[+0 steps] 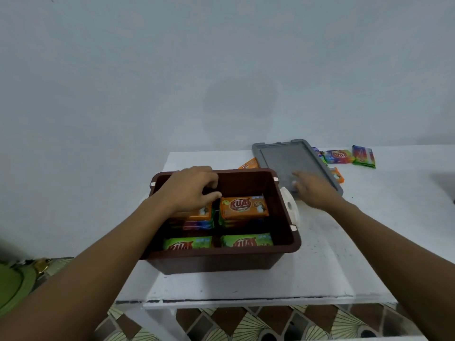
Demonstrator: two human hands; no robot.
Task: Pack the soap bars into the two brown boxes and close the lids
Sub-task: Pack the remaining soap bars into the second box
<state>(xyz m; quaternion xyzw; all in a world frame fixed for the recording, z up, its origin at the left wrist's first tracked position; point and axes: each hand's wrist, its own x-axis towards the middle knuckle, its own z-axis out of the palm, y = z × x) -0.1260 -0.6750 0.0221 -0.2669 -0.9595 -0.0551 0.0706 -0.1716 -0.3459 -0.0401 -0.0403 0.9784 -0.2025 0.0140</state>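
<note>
White-painted table (332, 267) stood against a pale wall (221, 70), with patterned brown-and-cream floor tiles (246, 321) below its front edge. On it sat an open brown plastic box (221, 263), soap bars stacked inside in four piles. The left hand (189, 190) reached into the box, its fingers (211, 195) curled round the top orange-wrapped soap bar (197, 212) of the far-left pile. The right hand (312, 190) stretched out, fingers (299, 175) straight, tips touching a flat grey plastic lid (283, 156) lying just behind the box to the right. Green-wrapped soap bars (246, 239) topped the near piles. Loose multicoloured soap bars (364, 156) lay beyond the lid, partly hidden by it.
</note>
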